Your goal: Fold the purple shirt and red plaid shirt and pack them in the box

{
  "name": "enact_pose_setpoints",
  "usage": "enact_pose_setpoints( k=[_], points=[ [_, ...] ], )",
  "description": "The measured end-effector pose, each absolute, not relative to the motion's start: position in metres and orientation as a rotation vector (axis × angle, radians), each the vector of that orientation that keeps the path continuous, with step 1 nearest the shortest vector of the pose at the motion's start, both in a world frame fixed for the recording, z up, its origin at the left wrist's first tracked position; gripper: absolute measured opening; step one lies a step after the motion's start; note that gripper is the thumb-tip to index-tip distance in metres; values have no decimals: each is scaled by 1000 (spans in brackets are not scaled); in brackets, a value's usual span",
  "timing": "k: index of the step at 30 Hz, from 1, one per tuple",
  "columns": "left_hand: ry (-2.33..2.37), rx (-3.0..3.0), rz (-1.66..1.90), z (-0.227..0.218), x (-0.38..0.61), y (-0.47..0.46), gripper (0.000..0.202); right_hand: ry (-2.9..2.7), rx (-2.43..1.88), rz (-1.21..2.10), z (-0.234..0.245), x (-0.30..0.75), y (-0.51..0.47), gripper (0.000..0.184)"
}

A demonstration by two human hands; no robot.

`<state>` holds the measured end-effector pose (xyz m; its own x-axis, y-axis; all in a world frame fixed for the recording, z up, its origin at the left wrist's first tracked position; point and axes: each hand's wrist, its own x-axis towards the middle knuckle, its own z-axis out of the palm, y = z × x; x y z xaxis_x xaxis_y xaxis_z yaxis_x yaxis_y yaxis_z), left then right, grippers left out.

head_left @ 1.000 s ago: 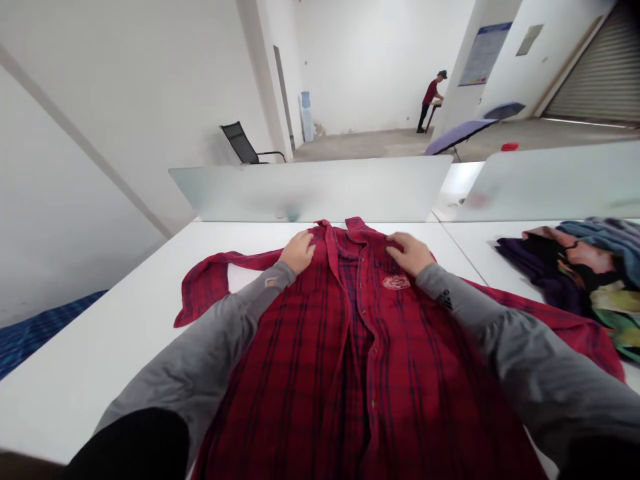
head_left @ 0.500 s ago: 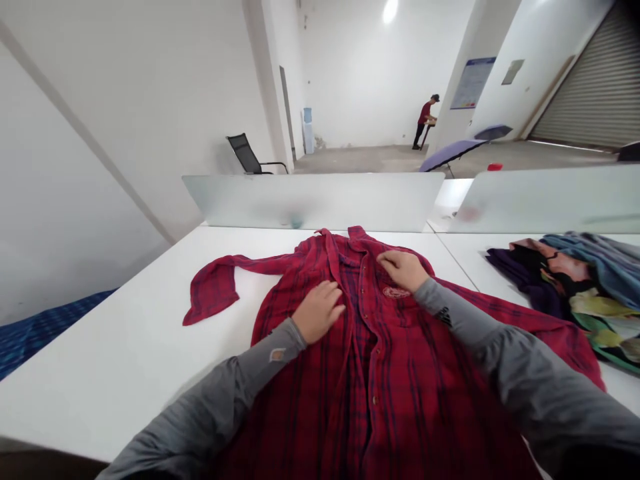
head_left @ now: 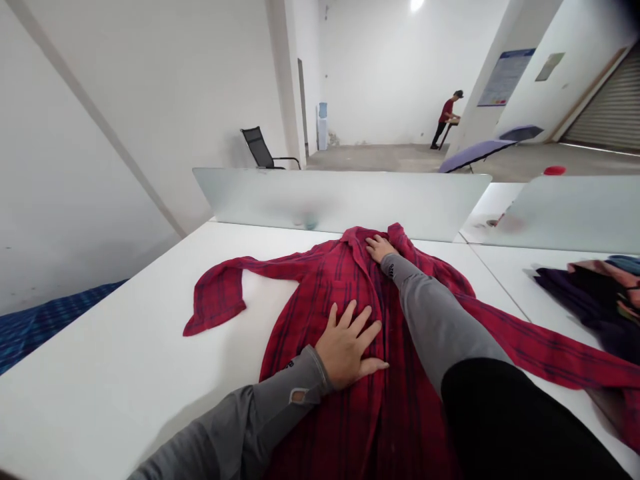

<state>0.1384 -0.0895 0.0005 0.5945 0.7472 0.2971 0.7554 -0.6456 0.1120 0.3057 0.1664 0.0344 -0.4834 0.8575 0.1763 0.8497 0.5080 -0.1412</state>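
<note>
A: And here's the shirt (head_left: 325,280), red plaid, laid out on the white table (head_left: 125,347), collar (head_left: 356,235) up by the frosted screen (head_left: 350,200), lower end running out of view toward the person!

B: Look at that left hand (head_left: 346,350): palm down on the front, fingers spread wide, clamped on nothing.

A: And the right hand (head_left: 383,249)?

B: Up at the neck opening, fingertips on the cloth. Its thumb is out of sight, so whether it's pinching any fabric, I can't tell.

A: How would you rate this cloth?

B: Soft and light, I'd judge, nothing fragile, not much slip to it. It should crease and drag rather than slide, so a flat palm suits the broad front.

A: And for a proper hold?

B: The collar and shoulders, for me. Doubled cloth there, likely the stiffest part. The sleeves look floppy: the bent one (head_left: 220,293) on the left and the long one (head_left: 540,347) stretching right, below the dark clothes (head_left: 585,303). Take either by the cuff alone and I'd expect the body to lag and bunch.
</note>
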Motion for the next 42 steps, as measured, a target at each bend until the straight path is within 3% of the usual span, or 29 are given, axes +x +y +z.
enact_pose_setpoints(
  k=[5, 11, 14, 18, 26, 31, 38, 42],
  points=[
    [-1299, -2776, -497, -4, 139, -90, 67, -2330, -1526, -6, 49, 311, 140, 26],
    [-984, -2874, -431, 0, 135, -88, 44, -2367, -1410, 96, 57, 357, 17, 26],
    [-952, -2881, -390, -1, 133, -87, 42, -2477, -1464, 142, 40, 388, -53, 36],
    [-985, -2860, -361, -7, 136, -88, 47, -2476, -1668, -34, 8, 402, -118, 53],
    [-1398, -2555, -434, -13, 92, -78, 55, -2345, -1713, -52, 5, 418, -150, 51],
    [-1788, -2404, -218, -22, 21, -81, 49, -2343, -1746, -193, -9, 450, -189, 57],
    [-1851, -2297, -195, -32, -10, -113, 52, -2463, -1448, -100, -9, 469, -211, 51],
    [-1804, -2267, -258, -19, 2, -124, 51, -2142, -1495, -107, 15, 480, -176, 44]
  ],
)
